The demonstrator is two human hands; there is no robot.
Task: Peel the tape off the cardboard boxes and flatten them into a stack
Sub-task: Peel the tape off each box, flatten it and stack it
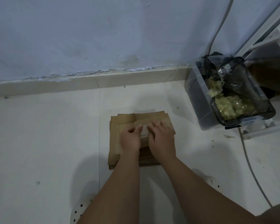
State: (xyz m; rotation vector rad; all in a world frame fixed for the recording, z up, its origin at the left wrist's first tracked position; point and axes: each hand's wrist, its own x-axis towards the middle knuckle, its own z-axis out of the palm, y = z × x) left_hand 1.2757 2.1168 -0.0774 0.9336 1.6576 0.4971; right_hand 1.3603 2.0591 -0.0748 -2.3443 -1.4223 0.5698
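From the head view we see a clear plastic bin at the right by the wall. It is lined with a black bag and holds crumpled wads, well apart from our hands. A grey cable runs over the floor beside it. The flattened cardboard stack lies on the floor straight ahead. Our right hand presses flat on top of it with spread fingers. Just beside it, our left hand has its fingers curled and pinches the end of a pale tape strip that lies between both hands.
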